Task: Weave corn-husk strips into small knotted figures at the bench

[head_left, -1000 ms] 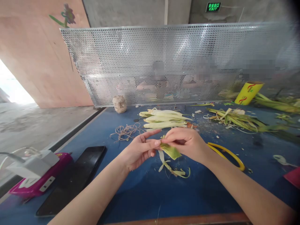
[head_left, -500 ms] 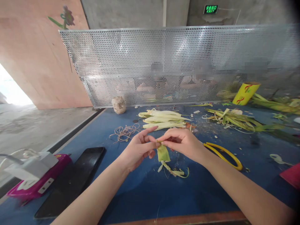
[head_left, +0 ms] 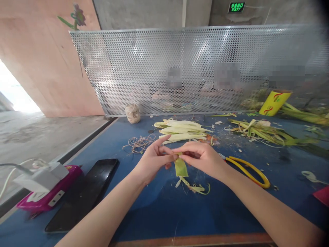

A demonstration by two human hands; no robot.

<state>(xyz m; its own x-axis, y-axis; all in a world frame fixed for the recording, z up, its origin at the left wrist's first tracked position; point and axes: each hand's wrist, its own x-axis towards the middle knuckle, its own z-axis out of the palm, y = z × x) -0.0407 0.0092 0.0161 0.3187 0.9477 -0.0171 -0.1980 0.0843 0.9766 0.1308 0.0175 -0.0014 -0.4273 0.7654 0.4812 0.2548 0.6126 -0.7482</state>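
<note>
Above the blue surface (head_left: 159, 212), our left hand (head_left: 151, 164) and right hand (head_left: 204, 158) each close a fingertip grip on the green leaf strip (head_left: 180, 168). Its long axis hangs downward, toward us. Pale husks (head_left: 183, 130) lie beyond.

Left hand (head_left: 154, 163): thumb and finger pinched, index extended.
Right hand (head_left: 203, 157): fingertips pinched, touching the left's.
Forearms: angled inward, bare.

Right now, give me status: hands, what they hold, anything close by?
Left hand and right hand both pinching top of short green leaf strip. Braided pale leaf scrap on blue table beneath. Yellow-handled scissors beside right hand, untouched.
</note>
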